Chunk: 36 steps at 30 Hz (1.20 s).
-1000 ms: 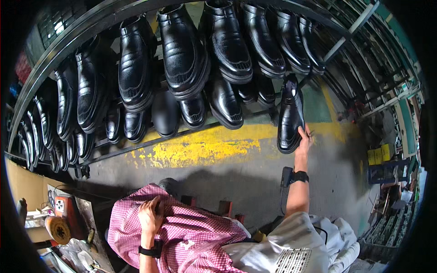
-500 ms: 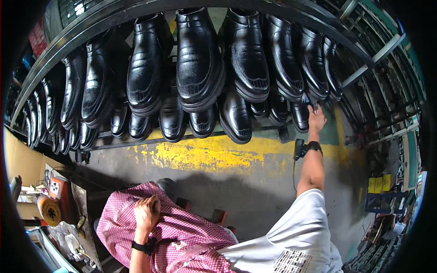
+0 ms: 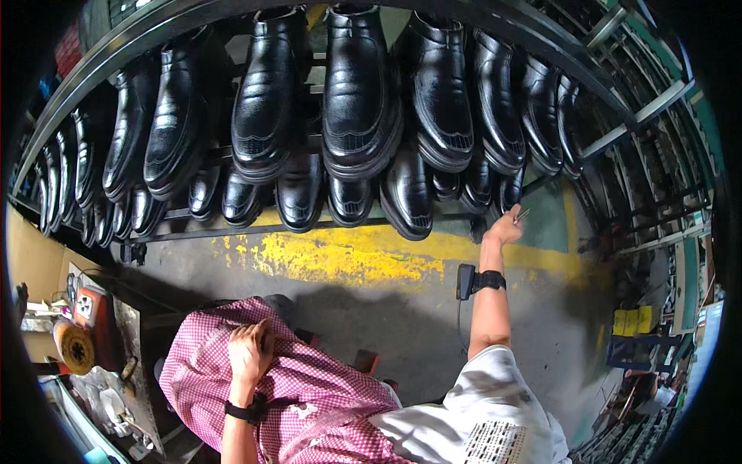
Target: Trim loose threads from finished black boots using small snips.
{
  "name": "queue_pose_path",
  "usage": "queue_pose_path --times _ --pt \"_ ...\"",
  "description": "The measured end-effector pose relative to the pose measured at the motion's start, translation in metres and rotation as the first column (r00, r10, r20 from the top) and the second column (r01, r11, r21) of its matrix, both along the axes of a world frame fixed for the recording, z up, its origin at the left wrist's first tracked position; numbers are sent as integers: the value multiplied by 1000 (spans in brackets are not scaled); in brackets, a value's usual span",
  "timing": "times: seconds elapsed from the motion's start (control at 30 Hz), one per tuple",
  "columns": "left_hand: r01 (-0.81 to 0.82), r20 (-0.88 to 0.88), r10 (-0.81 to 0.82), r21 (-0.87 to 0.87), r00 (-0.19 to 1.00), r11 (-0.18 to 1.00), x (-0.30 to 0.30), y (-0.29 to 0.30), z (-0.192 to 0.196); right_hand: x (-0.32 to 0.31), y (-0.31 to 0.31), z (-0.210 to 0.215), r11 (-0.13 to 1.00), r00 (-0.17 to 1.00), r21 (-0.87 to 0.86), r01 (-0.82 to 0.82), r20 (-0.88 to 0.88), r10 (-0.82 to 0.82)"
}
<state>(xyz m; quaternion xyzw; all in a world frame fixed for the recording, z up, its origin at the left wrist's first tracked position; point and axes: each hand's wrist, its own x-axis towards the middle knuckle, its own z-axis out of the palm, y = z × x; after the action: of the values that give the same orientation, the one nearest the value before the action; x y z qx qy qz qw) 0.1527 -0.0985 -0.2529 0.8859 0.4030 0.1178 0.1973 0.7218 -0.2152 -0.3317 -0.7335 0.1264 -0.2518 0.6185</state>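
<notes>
Black leather ankle boots (image 3: 358, 93) hang in two rows on a rack, toes pointing down toward me. My right hand (image 3: 502, 229) is stretched out at the right end of the lower row, just below a boot (image 3: 511, 188) there. Its fingers are pinched around a thin, pale, pointed tool (image 3: 522, 216) whose kind I cannot make out. My left hand (image 3: 251, 349) rests curled over the pink checked apron (image 3: 205, 363) on my lap. Whatever it may hold is hidden by its fingers.
A dark metal rail (image 3: 309, 224) runs below the lower boots. Metal racks (image 3: 657, 185) line the right side. At the left stands a bench (image 3: 143, 379) with an orange-and-grey machine (image 3: 94, 309). Worn yellow paint (image 3: 348, 255) marks the floor.
My right hand has drawn back from the lower boot, toward me and to the left, with the thin tool in it. My left hand stays on the apron.
</notes>
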Motion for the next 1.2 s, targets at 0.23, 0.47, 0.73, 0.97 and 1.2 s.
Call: queue_pose_path --times 0.23,0.47,0.73,0.97,1.2 --pt "-27 65 24 46 998 999 -12 -5 -1 10 -8 -18 924 930 -205 -323 -250 269" --pt "-51 91 45 70 995 996 -17 -8 0 -7 19 -20 818 732 548 -175 -483 480" --pt "-69 122 59 82 991 994 -20 -8 1 -24 32 40 866 758 444 -230 -476 446" --pt "-54 113 47 55 992 997 -18 -7 5 -35 -1 43 960 935 241 -142 -284 210" --pt "-45 138 41 28 990 999 -19 -7 -1 -105 -70 69 956 938 193 -222 -223 264"
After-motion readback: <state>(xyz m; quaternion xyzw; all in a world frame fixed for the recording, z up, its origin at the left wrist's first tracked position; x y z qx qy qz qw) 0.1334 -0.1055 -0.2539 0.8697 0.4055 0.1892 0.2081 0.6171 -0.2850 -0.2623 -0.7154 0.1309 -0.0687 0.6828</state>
